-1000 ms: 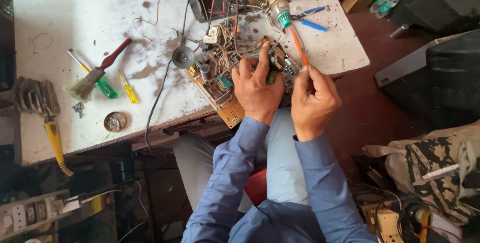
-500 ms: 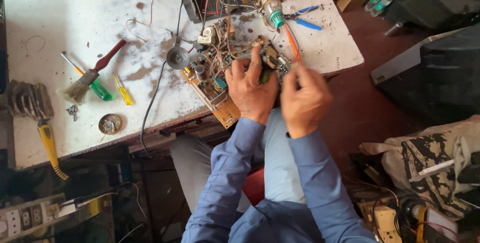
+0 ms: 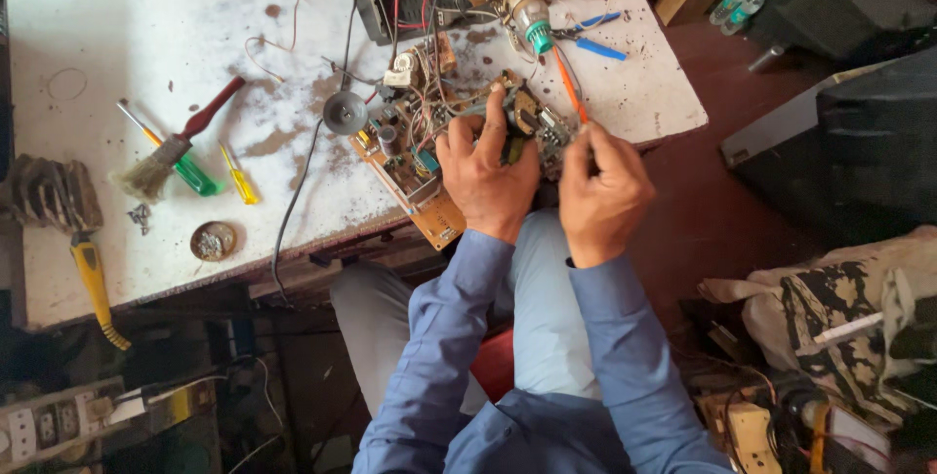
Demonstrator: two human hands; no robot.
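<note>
At frame centre the left hand [image 3: 488,176] stays pressed on the circuit board [image 3: 429,157] at the worktop [image 3: 146,35] edge. The right hand [image 3: 600,186], closed on an orange tool [image 3: 569,88], has moved slightly right since earlier.

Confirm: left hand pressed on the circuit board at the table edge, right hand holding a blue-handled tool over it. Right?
Not quite. The head view shows the right hand holding an orange-handled tool, not a blue-handled one; the blue-handled pliers lie untouched on the table. The rest holds: the left hand is pressed on the circuit board at the table edge.
</note>
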